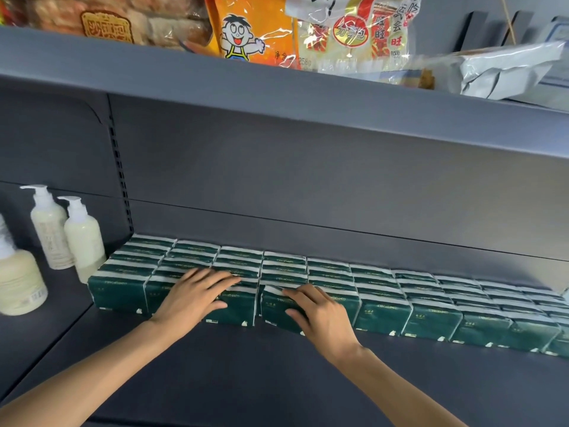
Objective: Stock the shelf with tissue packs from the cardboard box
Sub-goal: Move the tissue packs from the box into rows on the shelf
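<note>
You are standing at a shop aisle, a grocery or convenience store by the look of it. In front of you runs grey metal retail shelving with a slotted upright at 10 o'clock, the kind that takes adjustable brackets. Identical dark green tissue packs sit in tight rows across the middle, faced up like stock. At 9 o'clock stand matching pump bottles of cream-coloured liquid. On the upper shelf at 12 o'clock lie printed snack bags.

left hand flat on tissue packs — right hand gripping one, grey shelf
</note>
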Tool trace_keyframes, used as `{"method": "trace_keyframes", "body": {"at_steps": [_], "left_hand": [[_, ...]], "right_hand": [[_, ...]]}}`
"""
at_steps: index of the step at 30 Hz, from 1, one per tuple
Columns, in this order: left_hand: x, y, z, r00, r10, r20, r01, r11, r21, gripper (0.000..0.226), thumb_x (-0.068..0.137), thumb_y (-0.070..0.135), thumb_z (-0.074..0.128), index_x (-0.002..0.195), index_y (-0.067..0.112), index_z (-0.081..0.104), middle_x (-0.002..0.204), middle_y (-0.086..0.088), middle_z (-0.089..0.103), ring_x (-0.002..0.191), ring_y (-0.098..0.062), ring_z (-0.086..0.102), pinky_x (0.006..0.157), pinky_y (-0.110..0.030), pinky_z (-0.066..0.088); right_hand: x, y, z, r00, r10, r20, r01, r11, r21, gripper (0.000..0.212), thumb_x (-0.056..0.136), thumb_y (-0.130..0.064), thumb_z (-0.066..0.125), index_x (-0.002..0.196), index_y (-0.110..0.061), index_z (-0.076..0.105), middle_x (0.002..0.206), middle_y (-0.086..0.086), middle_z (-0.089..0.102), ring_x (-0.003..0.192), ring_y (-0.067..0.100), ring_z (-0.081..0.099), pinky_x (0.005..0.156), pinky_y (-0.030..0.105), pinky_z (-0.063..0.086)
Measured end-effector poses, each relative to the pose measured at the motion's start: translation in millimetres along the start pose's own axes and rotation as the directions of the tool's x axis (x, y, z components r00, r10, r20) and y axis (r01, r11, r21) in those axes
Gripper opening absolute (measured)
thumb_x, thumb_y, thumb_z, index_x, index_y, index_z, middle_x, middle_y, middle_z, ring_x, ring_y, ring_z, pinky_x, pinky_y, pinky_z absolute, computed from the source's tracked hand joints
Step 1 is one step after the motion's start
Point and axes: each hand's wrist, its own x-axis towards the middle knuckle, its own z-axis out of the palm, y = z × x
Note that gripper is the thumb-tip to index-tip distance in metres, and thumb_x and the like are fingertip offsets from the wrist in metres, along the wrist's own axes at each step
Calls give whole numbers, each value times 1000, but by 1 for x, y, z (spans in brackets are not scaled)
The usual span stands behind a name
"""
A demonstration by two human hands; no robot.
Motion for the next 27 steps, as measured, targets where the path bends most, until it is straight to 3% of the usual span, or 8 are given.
{"method": "trace_keyframes", "body": {"at_steps": [5, 9, 11, 14, 19, 23, 27], "left_hand": [[1, 1, -1, 1000, -7, 4, 7, 1000, 5, 57, 91, 56, 36, 137, 30, 57, 129, 12, 61, 108, -12, 61, 95, -35, 52], [2, 3, -1, 1000, -23, 8, 23, 1000, 2, 58, 82, 49, 71, 135, 28, 59, 128, 11, 62, 107, -14, 62, 94, -36, 53], [2, 4, -1, 999, -30, 13, 30, 1000, 7, 64, 76, 47, 78, 135, 28, 60, 128, 10, 63, 106, -14, 63, 93, -37, 54], [2, 3, 0, 999, -34, 12, 34, 999, 10, 60, 81, 48, 71, 136, 27, 59, 129, 10, 62, 108, -15, 63, 93, -37, 54], [2, 5, -2, 999, -39, 15, 39, 999, 1, 56, 92, 55, 38, 137, 29, 57, 131, 11, 60, 110, -13, 61, 95, -37, 53], [2, 6, -3, 998, -63, 21, 63, 998, -18, 51, 92, 53, 52, 137, 29, 57, 130, 12, 60, 110, -13, 61, 94, -36, 53], [0, 6, -3, 996, -75, 49, 77, 997, -21, 51, 94, 54, 47, 138, 30, 56, 132, 13, 59, 111, -13, 60, 95, -36, 52]], "right_hand": [[10, 3, 19, 1000, -19, -19, 19, 1000, 9, 30, 97, -33, 59, 126, -31, 59, 109, -14, 58, 94, 10, 60, 56, 27, 55], [11, 9, 31, 998, -14, -61, 16, 999, 31, 28, 98, -32, 55, 125, -29, 60, 109, -13, 59, 93, 12, 59, 69, 28, 55], [10, 12, 38, 996, -23, -81, 24, 999, 21, 27, 98, -32, 54, 124, -27, 62, 109, -12, 60, 93, 13, 58, 77, 27, 53], [5, 14, 46, 993, -70, -97, 68, 997, -26, 28, 97, -31, 55, 123, -25, 64, 108, -10, 60, 95, 14, 56, 83, 26, 48], [3, 16, 47, 992, -101, -79, 99, 995, -30, 32, 95, -28, 60, 126, -23, 62, 112, -7, 57, 100, 15, 53, 84, 26, 45], [0, 18, 44, 993, -114, -39, 112, 993, -48, 41, 91, -29, 65, 131, -22, 58, 120, -2, 53, 105, 18, 50, 89, 28, 43], [-2, 22, 39, 994, -112, -13, 111, 991, -79, 45, 91, -35, 64, 133, -23, 56, 130, 1, 50, 113, 21, 48, 97, 33, 37]]}}
